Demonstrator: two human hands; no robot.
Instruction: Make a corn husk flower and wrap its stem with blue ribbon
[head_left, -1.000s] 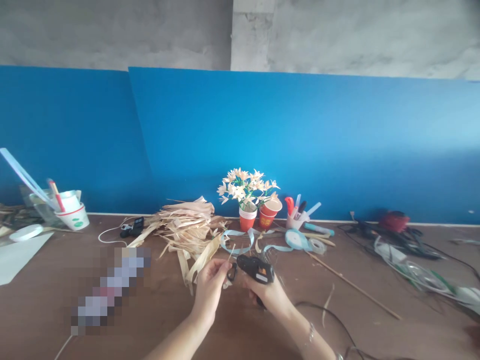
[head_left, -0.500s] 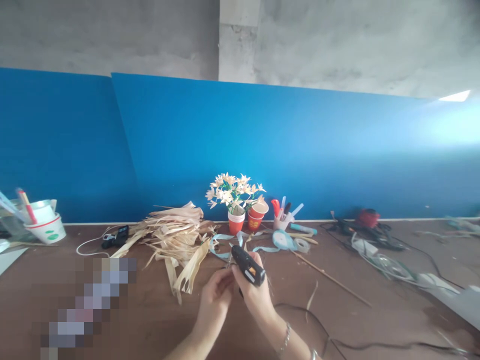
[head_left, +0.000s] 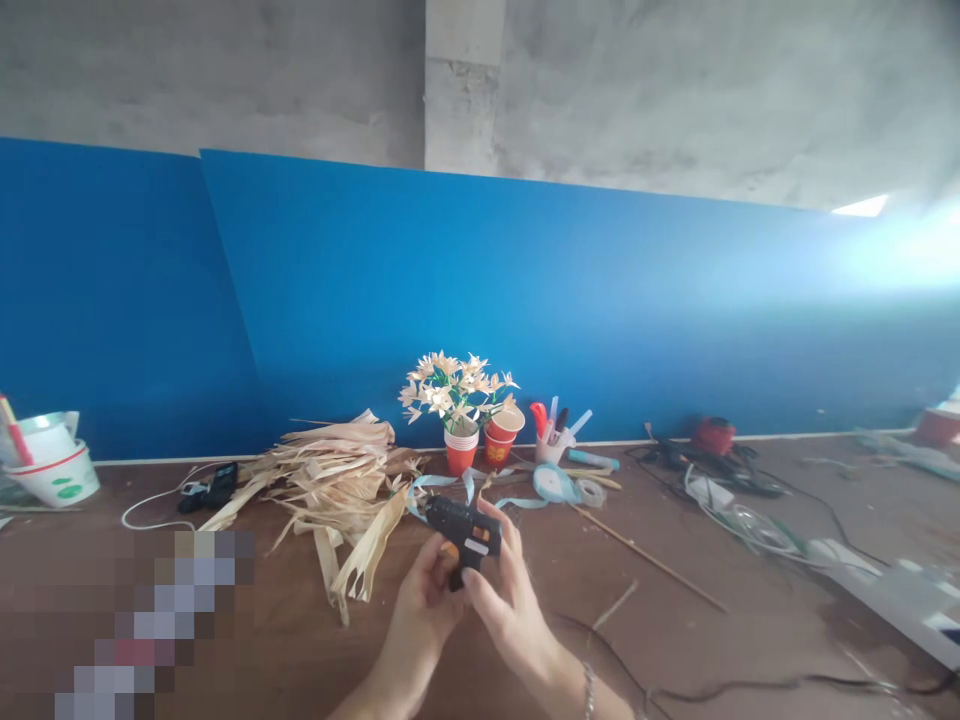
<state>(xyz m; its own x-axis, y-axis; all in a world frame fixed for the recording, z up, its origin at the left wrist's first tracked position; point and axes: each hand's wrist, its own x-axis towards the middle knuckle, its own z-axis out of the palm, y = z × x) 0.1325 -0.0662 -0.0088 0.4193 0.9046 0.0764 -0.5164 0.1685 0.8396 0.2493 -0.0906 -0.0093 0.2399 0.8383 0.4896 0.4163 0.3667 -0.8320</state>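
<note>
A black hot glue gun [head_left: 466, 530] is in my right hand [head_left: 517, 610], tilted with its nozzle toward the upper left. My right thumb presses near the handle, and the fingers curl behind the body. Close against the gun's left side is my left hand [head_left: 421, 610], its fingers curled in a pinch. What they hold, if anything, is hidden by the gun. Just beyond the hands lie a light blue ribbon [head_left: 556, 483] and, to the left, a heap of dried husks [head_left: 337, 470]. Pale flowers [head_left: 454, 385] on green stems stand in stacked red paper cups [head_left: 462, 455].
More red cups [head_left: 501, 440] lean beside the flowers. A cup of pens and glue sticks [head_left: 553, 443] stands right of them. A thin stick [head_left: 652, 560] lies on the brown table [head_left: 720, 650]. A black cable [head_left: 720, 692] crosses the front right. A blue partition [head_left: 600, 310] rises behind.
The glue gun has turned in my right hand, so its nozzle points more to the left and its side shows. My view has swung a little to the right.
</note>
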